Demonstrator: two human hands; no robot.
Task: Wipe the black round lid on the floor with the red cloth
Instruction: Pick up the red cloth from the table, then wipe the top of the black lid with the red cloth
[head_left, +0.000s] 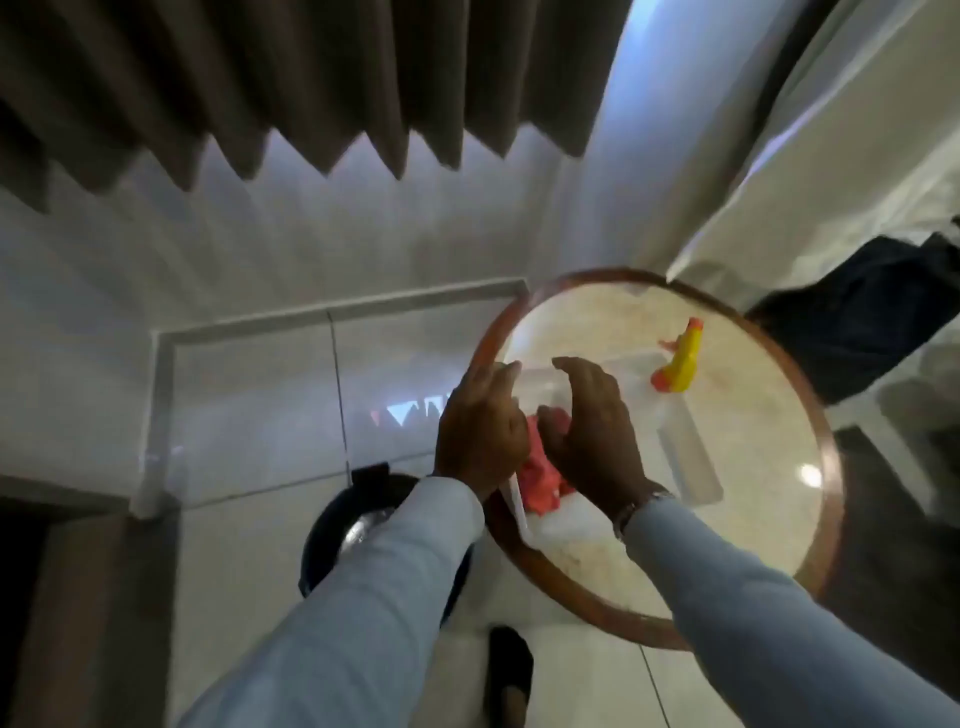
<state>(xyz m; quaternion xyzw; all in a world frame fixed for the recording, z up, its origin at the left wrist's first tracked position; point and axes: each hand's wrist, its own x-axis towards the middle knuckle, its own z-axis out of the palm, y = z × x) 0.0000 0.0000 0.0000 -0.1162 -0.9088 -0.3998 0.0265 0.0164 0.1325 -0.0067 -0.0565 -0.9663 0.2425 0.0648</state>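
Observation:
The black round lid (358, 519) lies on the white floor tiles left of the table, mostly hidden under my left sleeve. The red cloth (540, 483) sits bunched in a clear plastic box (685, 447) on the round table. My left hand (480, 431) rests against the box's left edge, where a thin white rim (517, 506) sticks out below it; its grip is hidden. My right hand (592, 436) hovers just over the cloth with fingers curled and apart, the thumb near the fabric.
The round table (826, 431) has a pale glossy top and a copper-coloured rim. A yellow and orange spray bottle (680, 358) lies on it. A white bed (831, 156) with a dark garment (857, 322) is at right, curtains behind, and my dark shoe (509, 670) below.

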